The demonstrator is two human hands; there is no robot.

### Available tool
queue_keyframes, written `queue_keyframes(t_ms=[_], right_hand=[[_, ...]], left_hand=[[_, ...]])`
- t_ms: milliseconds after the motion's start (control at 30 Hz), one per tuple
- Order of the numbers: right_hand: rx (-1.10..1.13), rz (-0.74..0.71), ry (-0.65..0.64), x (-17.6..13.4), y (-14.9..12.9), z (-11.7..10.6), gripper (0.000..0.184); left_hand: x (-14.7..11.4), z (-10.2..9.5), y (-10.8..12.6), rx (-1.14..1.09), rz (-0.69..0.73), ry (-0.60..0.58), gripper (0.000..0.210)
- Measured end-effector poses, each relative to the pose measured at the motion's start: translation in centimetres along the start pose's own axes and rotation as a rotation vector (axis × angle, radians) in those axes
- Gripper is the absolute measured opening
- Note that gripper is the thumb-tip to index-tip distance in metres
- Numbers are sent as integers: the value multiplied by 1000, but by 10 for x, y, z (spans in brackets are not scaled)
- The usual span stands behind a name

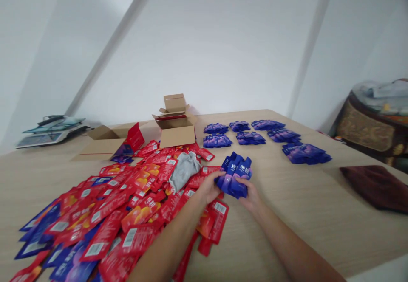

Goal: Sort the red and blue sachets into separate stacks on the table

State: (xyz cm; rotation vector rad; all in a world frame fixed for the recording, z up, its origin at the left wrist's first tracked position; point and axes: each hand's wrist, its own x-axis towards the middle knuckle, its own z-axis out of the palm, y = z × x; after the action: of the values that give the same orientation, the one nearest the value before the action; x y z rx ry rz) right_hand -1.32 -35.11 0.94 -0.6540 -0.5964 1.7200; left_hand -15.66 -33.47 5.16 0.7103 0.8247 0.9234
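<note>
Several blue-purple packets are gathered in a bunch between my two hands, a little above the table. My left hand grips the bunch at its left side. On the lower right side, my right hand holds it with the thumb across the front. A big loose pile of red packets spreads to the left and under my left forearm, with some blue packets mixed in at its near left. On top of the pile lies a grey cloth.
Several blue packet stacks stand in rows at the back right. Open cardboard boxes sit behind the pile, another box farther left. A dark red cloth lies at right; flat items are stacked at far left.
</note>
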Motion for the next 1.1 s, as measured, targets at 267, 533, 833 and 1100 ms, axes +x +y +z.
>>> queue_keyframes(t_ms=[267,533,833,1100], right_hand=[[63,73,-52,-3,-3,5,28],[166,243,124,4,8,-1,13],[211,186,255,8,11,-6,15],[168,215,241,1,7,2,11]], left_hand=[[8,-15,-19,-141,-69,-111,23],[16,-22,-20,-204,140,31,30],[20,-24,-20,-252,118,195,16],[14,-24,-14,-149,219,293,22]])
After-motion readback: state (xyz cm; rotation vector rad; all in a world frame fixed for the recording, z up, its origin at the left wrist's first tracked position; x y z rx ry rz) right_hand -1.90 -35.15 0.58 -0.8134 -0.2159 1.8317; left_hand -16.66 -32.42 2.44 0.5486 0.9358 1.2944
